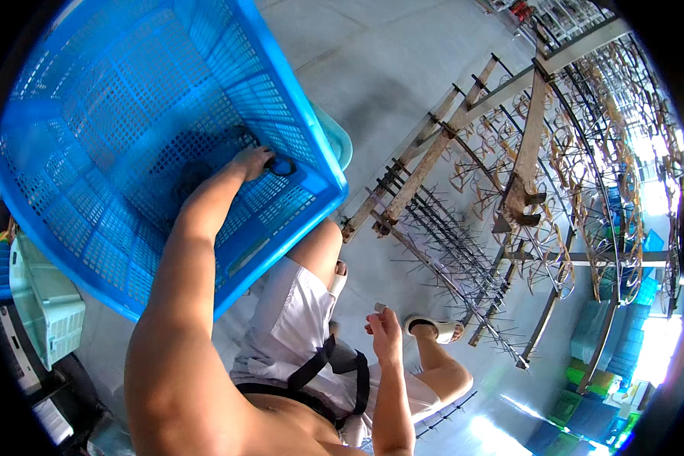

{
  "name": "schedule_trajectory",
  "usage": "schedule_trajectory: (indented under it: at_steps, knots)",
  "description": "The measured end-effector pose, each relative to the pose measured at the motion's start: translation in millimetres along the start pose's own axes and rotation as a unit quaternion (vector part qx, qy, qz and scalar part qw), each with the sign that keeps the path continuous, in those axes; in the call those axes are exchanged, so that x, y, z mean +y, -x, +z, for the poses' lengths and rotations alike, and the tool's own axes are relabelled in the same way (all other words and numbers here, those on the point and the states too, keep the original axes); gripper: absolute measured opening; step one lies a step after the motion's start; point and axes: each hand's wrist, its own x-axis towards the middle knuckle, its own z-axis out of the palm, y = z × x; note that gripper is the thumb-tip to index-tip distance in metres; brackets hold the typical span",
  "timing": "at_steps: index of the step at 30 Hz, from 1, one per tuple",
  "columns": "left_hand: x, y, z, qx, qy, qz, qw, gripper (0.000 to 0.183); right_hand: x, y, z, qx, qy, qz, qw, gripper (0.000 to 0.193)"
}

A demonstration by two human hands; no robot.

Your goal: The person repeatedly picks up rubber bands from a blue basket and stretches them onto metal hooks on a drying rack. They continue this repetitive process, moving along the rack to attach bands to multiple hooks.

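My left hand [252, 161] reaches into a large blue plastic basket [133, 83]. Its fingers are closed on a dark, rounded piece [283, 166] near the basket's right inner wall. More dark pieces [194, 178] lie at the bottom, partly covered by my forearm; their kind does not show clearly. Lower down, in front of my lap, my right hand [385, 334] is closed, with a small pale grey piece [380, 307] sticking up from its fingertips. That piece is too small to name.
To the right stands a metal rack [524, 163] with many thin spikes and hanging wire hooks. A pale green crate [53, 304] sits at the left. Blue and green bins [585, 414] are stacked at the lower right. Grey floor [334, 45] runs behind the basket.
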Motion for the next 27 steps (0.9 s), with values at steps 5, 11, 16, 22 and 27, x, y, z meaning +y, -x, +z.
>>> schedule_trajectory:
  at_steps: [5,11,16,22,27]
  knots:
    - [-4,41,-48,0.105,0.124,0.051,0.985,0.017,-49,-9,24,-0.096,-0.009,-0.041,0.995,0.022]
    - [17,136,-143,0.193,0.272,0.176,0.926,0.018,-114,-35,100,-0.196,-0.032,-0.24,0.95,0.022]
    - [65,207,-172,0.196,0.25,0.316,0.894,0.019,-167,-37,173,-0.006,-0.034,-0.405,0.914,0.026]
    - [102,246,-179,0.207,0.163,0.363,0.894,0.02,-169,-56,156,-0.008,-0.165,-0.271,0.948,0.035]
    - [100,270,-193,0.145,0.137,0.07,0.978,0.023,-159,2,33,0.056,-0.133,-0.38,0.914,0.028]
